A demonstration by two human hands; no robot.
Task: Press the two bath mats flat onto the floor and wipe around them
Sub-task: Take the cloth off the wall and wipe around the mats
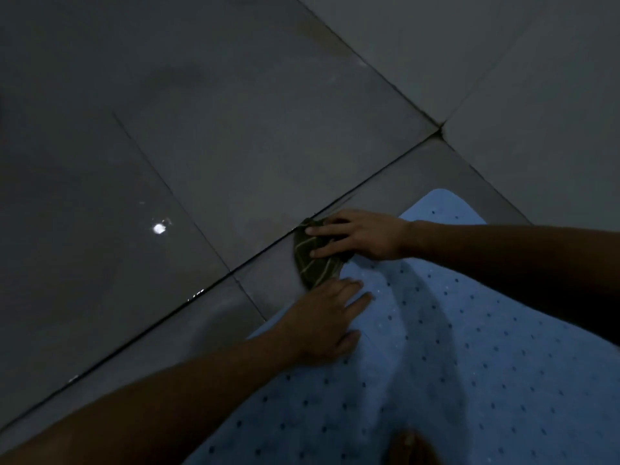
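Head view, pretty dim lighting: a blue bath mat (469, 347) dotted with little holes is filling the lower right of the frame, lying on dark grey floor tiles (201, 146). Only one mat is showing here, so I can't say where the second one is. The left hand (330, 317) is coming in from the lower left and lying on the mat's edge with fingers straight and spread — looks like it's pinning that edge flat so it isn't shifting while the floor beside it gets wiped. The right hand (360, 234) is reaching in from the right, fingers fairly straight, pressing down on a bunched dark cloth with pale stripes (313, 260). The cloth is sitting right at the mat's border, just beside a grout line, partly on tile. The two hands are near each other but not touching. A bright light reflection (158, 228) is glinting off the tile at middle left — maybe a wet floor, hard to tell.
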